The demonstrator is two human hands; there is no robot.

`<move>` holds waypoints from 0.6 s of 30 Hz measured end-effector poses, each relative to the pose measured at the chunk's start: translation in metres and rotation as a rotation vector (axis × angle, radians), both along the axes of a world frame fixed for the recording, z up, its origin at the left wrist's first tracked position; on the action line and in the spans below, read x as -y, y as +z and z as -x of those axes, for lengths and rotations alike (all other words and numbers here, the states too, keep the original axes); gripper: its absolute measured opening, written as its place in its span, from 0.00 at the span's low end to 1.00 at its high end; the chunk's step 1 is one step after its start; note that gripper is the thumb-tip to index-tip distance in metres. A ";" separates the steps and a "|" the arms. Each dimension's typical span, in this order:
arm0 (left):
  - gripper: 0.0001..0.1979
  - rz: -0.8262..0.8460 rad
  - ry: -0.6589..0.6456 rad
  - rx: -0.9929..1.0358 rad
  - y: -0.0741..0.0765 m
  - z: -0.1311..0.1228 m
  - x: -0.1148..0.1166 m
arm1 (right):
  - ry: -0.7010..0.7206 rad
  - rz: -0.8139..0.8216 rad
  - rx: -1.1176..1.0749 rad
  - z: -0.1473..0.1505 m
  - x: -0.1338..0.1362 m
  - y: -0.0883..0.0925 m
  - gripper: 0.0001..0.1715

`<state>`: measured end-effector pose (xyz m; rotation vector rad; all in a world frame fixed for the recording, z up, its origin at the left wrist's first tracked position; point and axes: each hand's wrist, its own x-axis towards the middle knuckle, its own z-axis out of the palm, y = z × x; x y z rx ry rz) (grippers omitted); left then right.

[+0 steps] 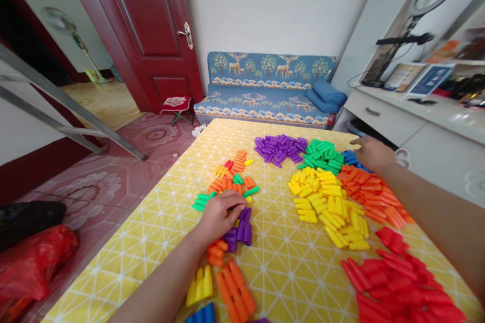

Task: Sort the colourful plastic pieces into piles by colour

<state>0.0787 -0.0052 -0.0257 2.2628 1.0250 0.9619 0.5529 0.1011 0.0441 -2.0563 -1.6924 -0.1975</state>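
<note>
My left hand (221, 213) rests over a mixed group of tube-shaped plastic pieces on the table's left side, its fingers drawn together. What lies in that pinch, if anything, is hidden. Purple pieces (242, 232) touch the near side of this hand, and green pieces (202, 200) lie just beyond it. At the far right edge, my right hand (373, 154) hovers at the blue pile (351, 158), partly covering it. One finger is stretched out to the left, and no piece shows in this hand. An orange pile (369, 193) lies under the right wrist.
The patterned yellow tablecloth (275, 272) carries separate piles: purple (280, 149), green (322, 155), yellow (333, 204) and red (403, 282). Orange (235, 290) and yellow (199, 285) pieces lie near my left forearm. A blue sofa (261, 96) stands behind; a white cabinet (409, 126) is at right.
</note>
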 end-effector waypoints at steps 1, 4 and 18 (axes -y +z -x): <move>0.09 -0.003 -0.001 0.002 0.000 0.000 0.000 | -0.021 -0.101 -0.047 0.015 0.002 0.007 0.17; 0.08 -0.017 0.003 0.002 0.000 0.000 0.000 | 0.004 -0.391 -0.384 0.084 0.017 0.028 0.18; 0.11 -0.155 0.112 0.237 0.015 0.012 0.000 | 0.309 -0.088 -1.004 0.300 0.149 -0.093 0.22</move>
